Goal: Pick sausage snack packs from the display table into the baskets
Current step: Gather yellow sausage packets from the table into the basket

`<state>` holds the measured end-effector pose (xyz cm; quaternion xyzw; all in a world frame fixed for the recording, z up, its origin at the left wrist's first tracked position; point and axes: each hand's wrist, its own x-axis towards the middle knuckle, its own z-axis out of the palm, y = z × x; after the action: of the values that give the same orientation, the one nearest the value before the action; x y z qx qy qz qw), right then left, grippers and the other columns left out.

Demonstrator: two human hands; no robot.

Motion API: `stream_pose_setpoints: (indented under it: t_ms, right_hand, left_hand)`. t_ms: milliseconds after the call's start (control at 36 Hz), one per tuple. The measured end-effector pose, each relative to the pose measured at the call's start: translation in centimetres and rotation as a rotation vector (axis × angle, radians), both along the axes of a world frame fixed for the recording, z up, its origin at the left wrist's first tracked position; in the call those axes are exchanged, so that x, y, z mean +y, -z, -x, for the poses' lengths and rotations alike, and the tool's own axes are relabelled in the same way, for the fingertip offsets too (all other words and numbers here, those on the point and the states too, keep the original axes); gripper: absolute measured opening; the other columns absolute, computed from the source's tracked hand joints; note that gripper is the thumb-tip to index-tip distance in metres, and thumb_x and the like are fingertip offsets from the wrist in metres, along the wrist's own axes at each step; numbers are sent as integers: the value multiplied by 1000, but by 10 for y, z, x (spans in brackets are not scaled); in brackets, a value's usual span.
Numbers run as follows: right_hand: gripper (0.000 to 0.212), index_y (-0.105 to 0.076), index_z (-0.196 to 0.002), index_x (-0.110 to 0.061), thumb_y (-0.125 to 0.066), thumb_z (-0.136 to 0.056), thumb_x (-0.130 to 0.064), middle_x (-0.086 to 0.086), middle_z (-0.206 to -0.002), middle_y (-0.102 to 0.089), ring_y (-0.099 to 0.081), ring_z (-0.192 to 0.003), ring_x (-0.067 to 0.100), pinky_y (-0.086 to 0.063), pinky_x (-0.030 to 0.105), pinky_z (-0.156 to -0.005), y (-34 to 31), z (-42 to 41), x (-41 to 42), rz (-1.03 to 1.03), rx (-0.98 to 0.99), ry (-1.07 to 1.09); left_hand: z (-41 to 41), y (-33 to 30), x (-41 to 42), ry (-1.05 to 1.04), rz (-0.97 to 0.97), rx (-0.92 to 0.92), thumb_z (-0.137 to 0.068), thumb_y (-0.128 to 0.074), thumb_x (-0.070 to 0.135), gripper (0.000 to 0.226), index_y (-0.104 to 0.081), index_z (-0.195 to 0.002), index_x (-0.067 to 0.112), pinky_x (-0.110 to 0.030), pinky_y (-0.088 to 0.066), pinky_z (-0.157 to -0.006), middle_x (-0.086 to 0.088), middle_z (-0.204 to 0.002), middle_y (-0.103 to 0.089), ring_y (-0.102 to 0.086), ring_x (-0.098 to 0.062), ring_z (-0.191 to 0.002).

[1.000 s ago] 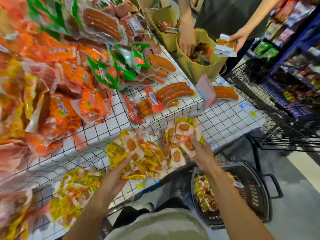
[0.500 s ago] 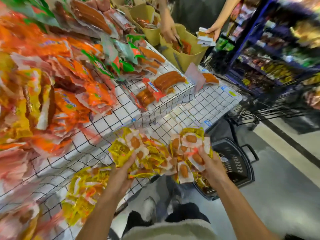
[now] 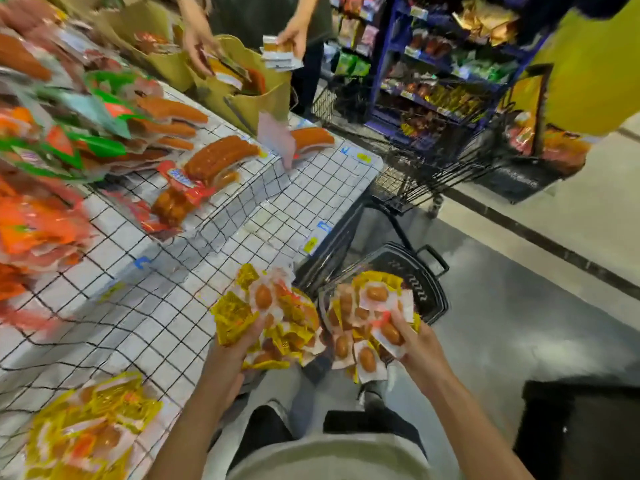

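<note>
My left hand grips a bunch of yellow sausage snack packs just off the front edge of the display table. My right hand grips a second bunch of yellow and white snack packs, held over the black basket that stands on the floor beside the table. More yellow packs lie on the table at the lower left. The inside of the basket is mostly hidden by the packs.
Orange and green sausage packs are piled at the table's left and back. Another person's hands work over yellow-green tubs at the far end. A wire trolley and snack shelves stand to the right.
Both hands have carried their bunches rightward off the table; the right bunch now hangs over the black basket. The view has swung to the right.
</note>
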<state>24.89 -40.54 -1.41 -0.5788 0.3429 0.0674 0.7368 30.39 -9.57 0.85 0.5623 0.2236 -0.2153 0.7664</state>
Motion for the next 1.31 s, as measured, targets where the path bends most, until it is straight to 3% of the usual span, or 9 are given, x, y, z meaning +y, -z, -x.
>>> stream_pose_setpoints:
  t_ms: [333, 472, 556, 694, 833, 1000, 1167, 1222, 1306]
  right_hand:
    - [34, -76, -88, -27, -70, -83, -60, -4, -78, -75, -69, -70, 8, -53, 21, -58, 38, 6, -208, 177, 107, 122]
    - [27, -77, -92, -27, -66, -92, -51, -4, -85, -76, -70, -77, 7, -53, 18, -64, 67, -4, -260, 183, 143, 155]
    - [20, -76, -85, -30, -65, -95, -44, -11, -78, -74, -67, -70, -1, -50, 11, -59, 87, -15, -269, 189, 195, 189]
    - [21, -73, -90, -21, -63, -98, -37, -11, -76, -75, -67, -67, -2, -49, 11, -58, 144, -32, -265, 174, 267, 214]
    - [20, -73, -88, -18, -62, -99, -30, -5, -77, -75, -69, -69, 6, -52, 16, -61, 231, -49, -241, 95, 334, 213]
    - [24, -66, -75, -18, -65, -98, -25, -5, -63, -68, -62, -53, 5, -47, 15, -48, 363, -77, -202, 3, 412, 258]
    - [29, -74, -116, -15, -65, -97, -35, 2, -108, -78, -73, -104, 20, -60, 38, -90, 477, -103, -172, -59, 450, 359]
    - [35, -70, -124, -13, -65, -96, -34, 8, -117, -75, -71, -110, 24, -62, 36, -86, 509, -111, -164, -140, 447, 477]
    - [38, -69, -126, -13, -64, -94, -34, 12, -120, -73, -70, -112, 27, -63, 36, -83, 551, -118, -157, -239, 462, 652]
  left_hand:
    - [-33, 48, -200, 136, -50, 11, -74, -81, 27, 42, -77, -115, 35, -35, -62, -72, 0, -124, -73, -72, -22, -109]
    - [-54, 80, -257, 211, -27, 13, -79, -86, 33, 62, -63, -137, 26, -45, -59, -89, -3, -139, -65, -63, -26, -125]
    - [-67, 105, -275, 261, -48, 79, -76, -88, 40, 69, -62, -138, 22, -53, -55, -96, -8, -139, -64, -62, -31, -127]
    - [-87, 166, -291, 276, -185, 143, -82, -83, 35, 48, -71, -127, 28, -44, -62, -82, -6, -125, -73, -70, -32, -114]
    - [-104, 262, -289, 346, -296, 177, -81, -83, 39, 56, -66, -133, 29, -51, -56, -97, 0, -127, -72, -70, -27, -116]
    - [-127, 390, -294, 273, -400, 212, -71, -82, 37, 46, -75, -115, 26, -19, -59, -67, 1, -111, -78, -76, -16, -98]
    - [-156, 498, -309, 340, -413, 122, -85, -78, 28, 33, -75, -115, 41, -21, -59, -83, 11, -112, -77, -74, -10, -104]
    - [-164, 529, -312, 360, -440, 76, -87, -78, 26, 33, -74, -112, 47, -13, -57, -75, 13, -107, -78, -74, -6, -100]
    - [-171, 574, -311, 418, -429, 93, -87, -79, 36, 33, -73, -120, 37, -26, -60, -87, 7, -114, -77, -73, -11, -107]
